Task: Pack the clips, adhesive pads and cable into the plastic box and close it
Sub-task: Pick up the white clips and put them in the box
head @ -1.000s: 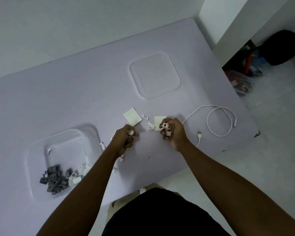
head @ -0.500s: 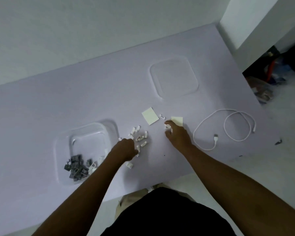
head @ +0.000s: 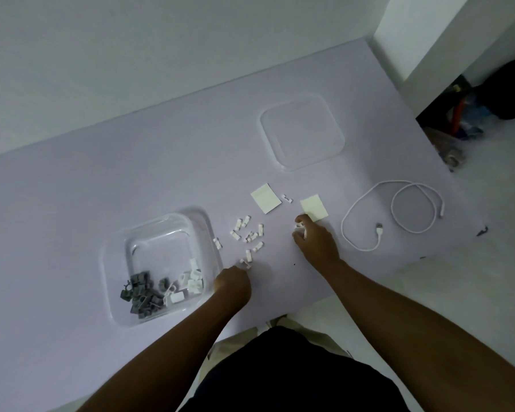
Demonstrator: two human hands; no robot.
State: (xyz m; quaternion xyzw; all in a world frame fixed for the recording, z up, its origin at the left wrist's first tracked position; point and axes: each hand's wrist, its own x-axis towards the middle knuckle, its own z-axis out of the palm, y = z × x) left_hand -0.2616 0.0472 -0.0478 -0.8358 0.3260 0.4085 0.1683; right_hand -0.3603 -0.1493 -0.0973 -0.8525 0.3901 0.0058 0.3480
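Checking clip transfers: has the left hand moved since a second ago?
Yes. The left hand has drawn back from the left adhesive pad toward the plastic box's near right corner.

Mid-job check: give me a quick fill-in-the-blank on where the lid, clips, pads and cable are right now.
1. The lid lies on the ____, apart from the plastic box.
2. The grey clips lie inside the ____.
3. ____ adhesive pads lie outside the box.
4. The cable lies to the ____ of the right hand, which grips white clips.
Missing words: table; plastic box; Two; right.
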